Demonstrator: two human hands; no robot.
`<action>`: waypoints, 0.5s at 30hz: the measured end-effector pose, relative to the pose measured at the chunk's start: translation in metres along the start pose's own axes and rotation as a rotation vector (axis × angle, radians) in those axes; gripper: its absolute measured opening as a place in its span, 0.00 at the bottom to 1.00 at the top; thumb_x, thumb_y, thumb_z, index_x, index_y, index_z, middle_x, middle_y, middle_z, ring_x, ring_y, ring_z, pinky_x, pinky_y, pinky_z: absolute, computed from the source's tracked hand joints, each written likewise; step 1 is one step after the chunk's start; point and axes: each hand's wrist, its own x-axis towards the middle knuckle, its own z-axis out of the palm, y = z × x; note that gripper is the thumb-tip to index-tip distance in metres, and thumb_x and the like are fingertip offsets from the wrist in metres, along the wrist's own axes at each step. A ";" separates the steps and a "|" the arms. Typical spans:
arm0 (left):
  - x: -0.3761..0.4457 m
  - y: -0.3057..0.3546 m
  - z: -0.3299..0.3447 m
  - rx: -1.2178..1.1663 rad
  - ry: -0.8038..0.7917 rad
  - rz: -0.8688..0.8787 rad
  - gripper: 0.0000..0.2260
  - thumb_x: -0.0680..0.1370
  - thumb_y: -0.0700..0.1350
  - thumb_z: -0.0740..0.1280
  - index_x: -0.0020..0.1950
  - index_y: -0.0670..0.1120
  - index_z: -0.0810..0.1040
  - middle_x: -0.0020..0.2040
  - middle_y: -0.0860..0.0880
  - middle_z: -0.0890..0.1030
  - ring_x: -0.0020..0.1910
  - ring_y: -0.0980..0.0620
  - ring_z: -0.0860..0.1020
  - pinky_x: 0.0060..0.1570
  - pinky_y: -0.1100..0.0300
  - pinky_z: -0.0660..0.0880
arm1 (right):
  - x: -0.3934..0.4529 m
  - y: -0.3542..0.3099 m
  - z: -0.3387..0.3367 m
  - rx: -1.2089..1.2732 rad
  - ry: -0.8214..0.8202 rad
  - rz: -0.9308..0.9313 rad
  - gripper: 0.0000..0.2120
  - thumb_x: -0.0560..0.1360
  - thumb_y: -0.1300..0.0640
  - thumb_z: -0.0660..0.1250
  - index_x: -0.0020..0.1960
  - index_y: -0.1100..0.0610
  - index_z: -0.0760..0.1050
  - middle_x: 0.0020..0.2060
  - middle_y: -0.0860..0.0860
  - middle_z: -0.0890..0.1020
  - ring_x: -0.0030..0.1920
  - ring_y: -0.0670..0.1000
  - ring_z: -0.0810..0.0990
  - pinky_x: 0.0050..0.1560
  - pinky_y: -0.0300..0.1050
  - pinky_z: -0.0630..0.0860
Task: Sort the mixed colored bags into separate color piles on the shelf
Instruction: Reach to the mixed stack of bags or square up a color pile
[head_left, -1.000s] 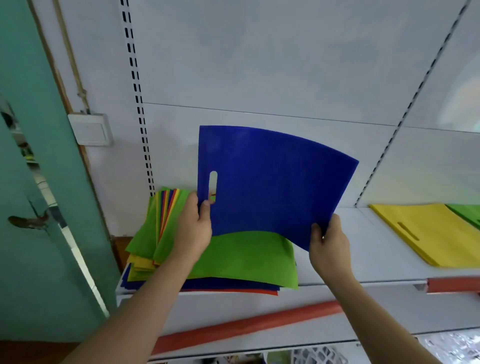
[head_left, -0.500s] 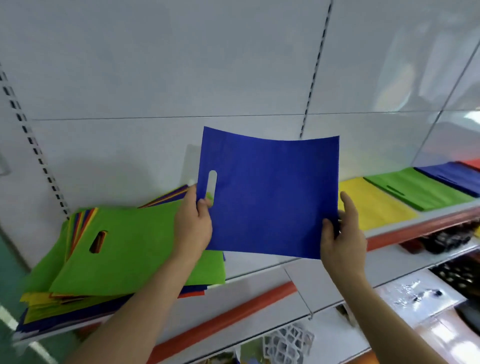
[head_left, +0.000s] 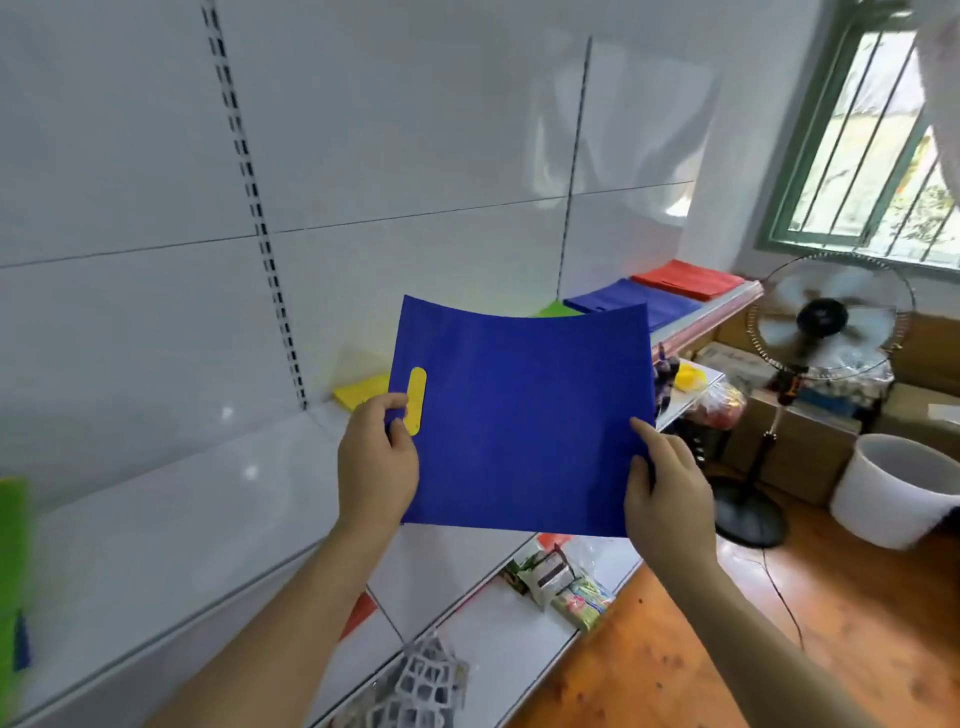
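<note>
I hold a flat blue bag (head_left: 524, 426) up in front of the white shelf (head_left: 171, 519). My left hand (head_left: 376, 462) pinches its left edge beside the handle slot. My right hand (head_left: 662, 493) grips its lower right corner. Behind the bag on the shelf lie a yellow pile (head_left: 358, 392), a sliver of a green pile (head_left: 556, 310), a blue pile (head_left: 636, 301) and a red pile (head_left: 685, 278). The mixed stack shows only as a green strip (head_left: 11, 561) at the far left edge.
A standing fan (head_left: 826, 322) spins at the right, next to a white bucket (head_left: 898, 491) on the wooden floor. Packaged goods (head_left: 561, 582) lie on the lower shelf. A barred window (head_left: 872, 140) is at the upper right.
My view and both hands have swung right along the shelf with the blue bag. The mixed stack has slid to the left edge; the blue and red piles have come nearer.
</note>
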 end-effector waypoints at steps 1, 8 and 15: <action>0.000 0.008 0.021 -0.002 -0.024 0.008 0.13 0.84 0.36 0.62 0.65 0.48 0.79 0.61 0.52 0.81 0.57 0.55 0.77 0.54 0.61 0.72 | 0.006 0.015 -0.010 -0.025 0.009 0.008 0.20 0.85 0.61 0.60 0.76 0.52 0.72 0.62 0.44 0.77 0.53 0.44 0.75 0.49 0.38 0.73; 0.011 0.048 0.160 0.004 -0.218 0.102 0.15 0.84 0.37 0.63 0.70 0.47 0.76 0.65 0.50 0.78 0.62 0.52 0.77 0.53 0.70 0.70 | 0.047 0.111 -0.051 -0.134 0.067 0.140 0.20 0.85 0.62 0.59 0.77 0.56 0.71 0.65 0.48 0.77 0.58 0.51 0.79 0.53 0.50 0.80; 0.050 0.082 0.305 -0.147 -0.329 0.099 0.18 0.84 0.36 0.62 0.73 0.48 0.75 0.69 0.50 0.77 0.66 0.53 0.75 0.60 0.62 0.70 | 0.120 0.191 -0.082 -0.325 0.092 0.186 0.20 0.86 0.59 0.59 0.78 0.56 0.70 0.62 0.48 0.77 0.56 0.50 0.78 0.52 0.51 0.82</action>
